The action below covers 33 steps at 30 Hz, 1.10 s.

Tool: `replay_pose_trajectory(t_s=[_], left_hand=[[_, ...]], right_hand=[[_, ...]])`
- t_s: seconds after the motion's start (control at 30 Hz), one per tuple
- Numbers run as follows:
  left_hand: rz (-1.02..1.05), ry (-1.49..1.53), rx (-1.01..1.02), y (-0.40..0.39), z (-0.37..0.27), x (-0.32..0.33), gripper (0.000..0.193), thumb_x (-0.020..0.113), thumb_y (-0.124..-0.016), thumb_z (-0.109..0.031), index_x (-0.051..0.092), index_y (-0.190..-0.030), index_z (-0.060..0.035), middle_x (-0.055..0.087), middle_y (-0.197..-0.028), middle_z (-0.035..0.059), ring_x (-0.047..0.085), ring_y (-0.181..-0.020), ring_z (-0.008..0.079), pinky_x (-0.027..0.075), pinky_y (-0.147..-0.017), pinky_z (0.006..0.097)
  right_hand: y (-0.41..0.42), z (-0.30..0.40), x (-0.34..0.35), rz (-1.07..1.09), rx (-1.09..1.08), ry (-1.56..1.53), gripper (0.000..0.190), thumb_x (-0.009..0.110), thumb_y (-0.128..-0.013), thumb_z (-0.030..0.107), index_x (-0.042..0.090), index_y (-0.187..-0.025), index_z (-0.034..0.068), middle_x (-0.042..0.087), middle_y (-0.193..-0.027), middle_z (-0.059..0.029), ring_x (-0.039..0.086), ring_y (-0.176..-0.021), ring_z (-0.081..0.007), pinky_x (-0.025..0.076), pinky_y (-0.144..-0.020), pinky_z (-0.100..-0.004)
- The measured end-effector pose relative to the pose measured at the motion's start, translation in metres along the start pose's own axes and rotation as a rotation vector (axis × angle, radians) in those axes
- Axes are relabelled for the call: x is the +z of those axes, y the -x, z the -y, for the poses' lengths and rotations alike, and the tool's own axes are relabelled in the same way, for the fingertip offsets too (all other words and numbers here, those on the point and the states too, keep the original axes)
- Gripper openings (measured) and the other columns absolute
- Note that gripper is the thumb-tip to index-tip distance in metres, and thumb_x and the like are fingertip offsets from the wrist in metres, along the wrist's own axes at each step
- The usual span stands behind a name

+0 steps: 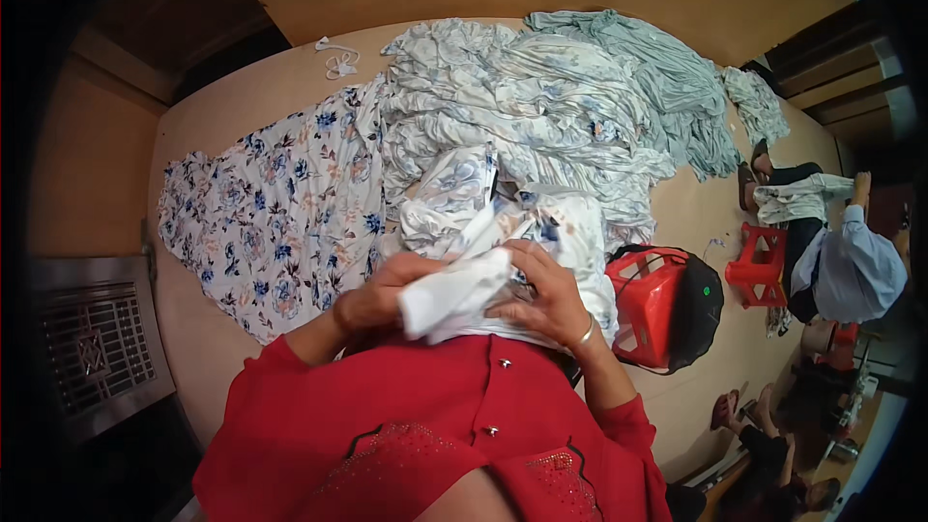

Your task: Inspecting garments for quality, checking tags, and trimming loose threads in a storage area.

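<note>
White floral-print fabric [562,221] is bunched over the person's lap. My left hand [395,283] grips a folded white part of fabric [457,290], blurred and lifted in front of the red shirt. My right hand [544,297], with a silver bracelet at the wrist, is at the other side of this folded part; its fingers are bent by the cloth, and whether they pinch it cannot be told. A large heap of pale floral fabric [507,94] lies just beyond the lap. To the left, a white cloth with blue and peach flowers [275,210] is spread on the floor.
Grey-green fabric [667,87] lies behind the heap, and a white cord [341,61] at the back left. A red plastic stool [641,290] with a black bag [696,304] stands at the right. Farther right, a person [844,268] sits near another red stool [757,264].
</note>
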<state>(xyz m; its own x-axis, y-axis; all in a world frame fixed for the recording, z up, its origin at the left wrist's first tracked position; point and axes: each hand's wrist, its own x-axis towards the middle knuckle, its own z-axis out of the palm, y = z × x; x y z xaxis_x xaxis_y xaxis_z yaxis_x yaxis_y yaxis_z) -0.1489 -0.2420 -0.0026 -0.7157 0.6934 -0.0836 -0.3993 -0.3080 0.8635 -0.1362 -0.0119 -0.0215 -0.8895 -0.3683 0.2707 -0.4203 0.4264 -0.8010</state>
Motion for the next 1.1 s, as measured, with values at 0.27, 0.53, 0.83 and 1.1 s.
replay_pose_trajectory(t_s=[0.27,0.53,0.83,1.1], left_hand=[[-0.168,0.224,0.613,0.069,-0.031,-0.069,0.037,0.053,-0.081,-0.026,0.048,-0.108,-0.0014,0.050,-0.105,0.0112,0.051,-0.095,0.0219,0.045,-0.080,0.0363],[-0.294,-1.396,-0.157,0.022,0.012,-0.103,0.018,0.050,-0.078,-0.014,0.059,-0.082,0.0002,0.056,-0.075,0.0077,0.054,-0.072,0.0169,0.042,-0.064,0.0277],[-0.014,-1.342,0.158,-0.191,0.140,-0.070,0.027,0.046,-0.072,0.003,0.058,-0.095,-0.0070,0.055,-0.090,0.0117,0.053,-0.090,0.0263,0.043,-0.075,0.0335],[0.031,-1.388,-0.007,-0.253,0.175,-0.091,0.019,0.051,-0.071,-0.007,0.060,-0.087,-0.0116,0.054,-0.087,0.0116,0.053,-0.087,0.0296,0.043,-0.073,0.0346]], right_hand=[[0.065,-0.029,-0.027,0.272,0.364,-0.067,0.024,0.067,-0.067,0.015,0.060,-0.087,0.004,0.059,-0.072,-0.0108,0.058,-0.064,-0.0247,0.044,-0.056,-0.0295],[0.071,-0.029,-0.031,0.324,0.499,-0.197,0.019,0.066,-0.071,0.017,0.061,-0.081,0.002,0.056,-0.063,-0.0089,0.052,-0.055,-0.0133,0.041,-0.053,-0.0249],[0.065,-0.024,-0.024,0.243,0.491,-0.246,0.021,0.066,-0.073,0.020,0.061,-0.079,0.001,0.057,-0.061,-0.0101,0.051,-0.053,-0.0106,0.041,-0.050,-0.0252],[0.085,-0.037,-0.022,0.249,0.544,-0.206,0.020,0.066,-0.073,0.018,0.060,-0.080,0.000,0.058,-0.066,-0.0117,0.055,-0.056,-0.0166,0.043,-0.053,-0.0259]])
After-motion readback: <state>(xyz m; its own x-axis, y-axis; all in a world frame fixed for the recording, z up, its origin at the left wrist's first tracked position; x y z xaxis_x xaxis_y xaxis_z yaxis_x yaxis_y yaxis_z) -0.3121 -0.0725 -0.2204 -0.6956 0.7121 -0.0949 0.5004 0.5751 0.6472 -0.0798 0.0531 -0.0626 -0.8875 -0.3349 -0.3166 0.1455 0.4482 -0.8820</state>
